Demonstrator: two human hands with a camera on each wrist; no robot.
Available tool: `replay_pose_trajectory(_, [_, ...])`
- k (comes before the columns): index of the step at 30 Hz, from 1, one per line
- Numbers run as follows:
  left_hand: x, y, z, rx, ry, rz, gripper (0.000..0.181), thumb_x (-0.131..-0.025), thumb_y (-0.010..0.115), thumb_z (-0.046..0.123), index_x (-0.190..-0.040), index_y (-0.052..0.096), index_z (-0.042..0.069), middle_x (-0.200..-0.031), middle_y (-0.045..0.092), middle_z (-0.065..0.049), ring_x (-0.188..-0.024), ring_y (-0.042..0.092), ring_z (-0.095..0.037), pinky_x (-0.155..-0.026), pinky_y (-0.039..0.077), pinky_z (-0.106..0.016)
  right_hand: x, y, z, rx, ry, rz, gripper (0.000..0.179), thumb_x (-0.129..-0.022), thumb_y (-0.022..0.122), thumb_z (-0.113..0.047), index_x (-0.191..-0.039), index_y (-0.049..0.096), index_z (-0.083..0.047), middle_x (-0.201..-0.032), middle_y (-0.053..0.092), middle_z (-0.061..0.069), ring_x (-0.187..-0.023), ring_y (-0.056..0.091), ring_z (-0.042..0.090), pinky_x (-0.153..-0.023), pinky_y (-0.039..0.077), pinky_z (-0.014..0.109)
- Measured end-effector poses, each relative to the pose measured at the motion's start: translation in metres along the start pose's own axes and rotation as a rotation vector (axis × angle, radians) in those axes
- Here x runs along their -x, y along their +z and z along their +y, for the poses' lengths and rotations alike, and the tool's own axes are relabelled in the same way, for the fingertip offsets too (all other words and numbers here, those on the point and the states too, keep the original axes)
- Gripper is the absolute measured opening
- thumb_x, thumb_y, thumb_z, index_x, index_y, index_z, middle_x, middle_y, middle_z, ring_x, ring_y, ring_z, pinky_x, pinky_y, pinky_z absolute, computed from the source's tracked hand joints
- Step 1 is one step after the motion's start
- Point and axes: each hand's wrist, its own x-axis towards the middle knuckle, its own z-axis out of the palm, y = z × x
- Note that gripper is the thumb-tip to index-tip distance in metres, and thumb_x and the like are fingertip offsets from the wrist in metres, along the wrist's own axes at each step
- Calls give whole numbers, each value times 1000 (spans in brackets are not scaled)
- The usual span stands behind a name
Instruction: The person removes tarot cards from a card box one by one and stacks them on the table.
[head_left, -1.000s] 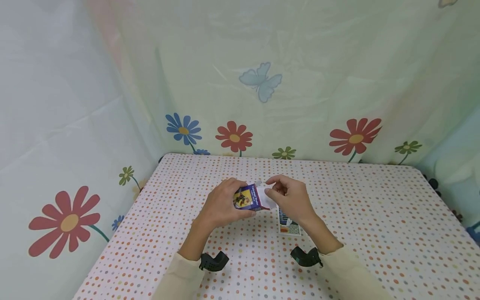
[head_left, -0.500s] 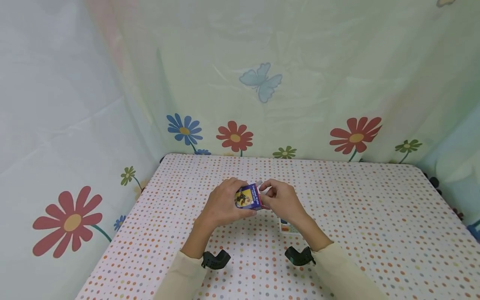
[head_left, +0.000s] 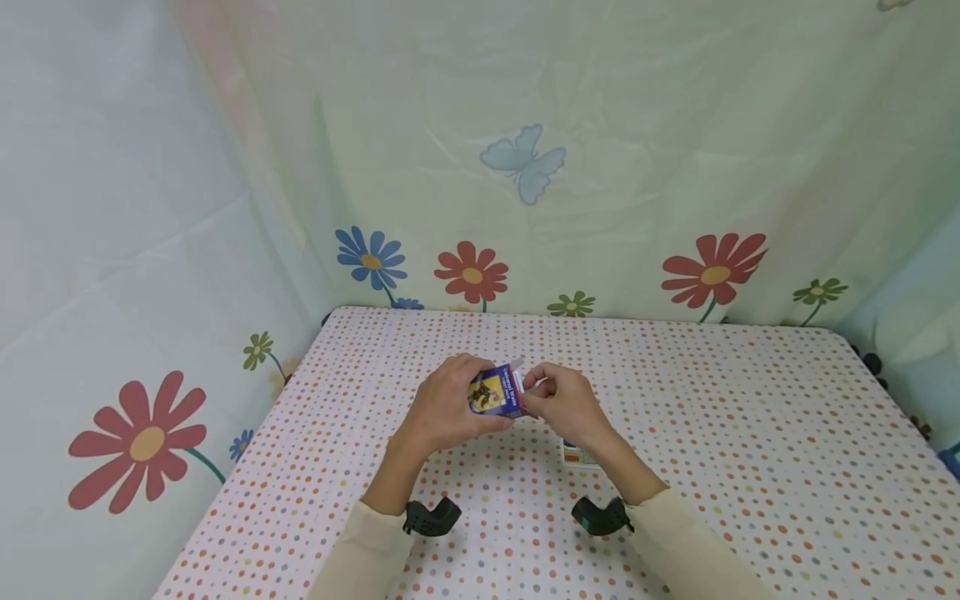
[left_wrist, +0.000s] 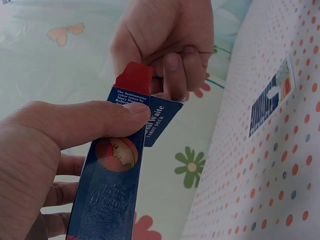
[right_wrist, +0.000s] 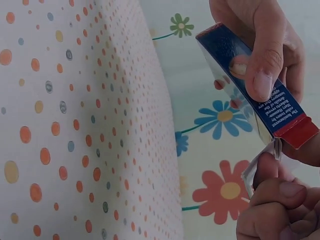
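Observation:
My left hand (head_left: 446, 404) grips a dark blue tarot card box (head_left: 497, 392), its thumb along the narrow side. The box is tilted, its end towards the right hand, with a red side flap (left_wrist: 135, 76) sticking out. At that end my right hand (head_left: 566, 402) has its fingers curled, pinching the pale end flap (right_wrist: 257, 167). Its fingertips are partly hidden by the box. Below the right hand a picture card (left_wrist: 272, 97) lies on the table, mostly covered by the hand in the head view; whether it is one card or several I cannot tell.
A white tablecloth with coloured dots (head_left: 712, 417) covers the table. Behind it hangs a pale curtain (head_left: 615, 167) with printed flowers and a butterfly. Each wrist carries a small black camera mount (head_left: 432, 517).
My right hand has moved left, up against the end of the box. The white flap that stood out is now mostly hidden by its fingers. The left hand has barely moved.

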Motion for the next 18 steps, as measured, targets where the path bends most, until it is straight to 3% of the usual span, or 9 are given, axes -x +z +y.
replay_pose_trajectory(6, [0,-1,0,23,0,2,75,-72,89,48,-133,61,14,-120,64,-1,-99,57,-15,-83,54,-34,1,-1,4,-83,-4,-17,4,-92,65,-4,-91,64,-1,-66,60,4,-57,49,15,-52,42,26])
replay_pose_trajectory(13, [1,-3,1,27,1,17,74,-71,91,47,-131,62,14,-118,65,0,-97,58,-14,-81,53,-33,2,-4,4,-274,8,-82,10,-95,62,-4,-91,61,5,-60,53,4,-48,36,10,-46,30,22])
replay_pose_trajectory(18, [0,-5,2,49,8,40,75,-70,91,46,-131,63,14,-120,65,0,-99,58,-15,-82,53,-34,1,-4,6,-362,30,-90,13,-94,64,-5,-92,58,7,-58,52,3,-45,33,8,-45,29,22])
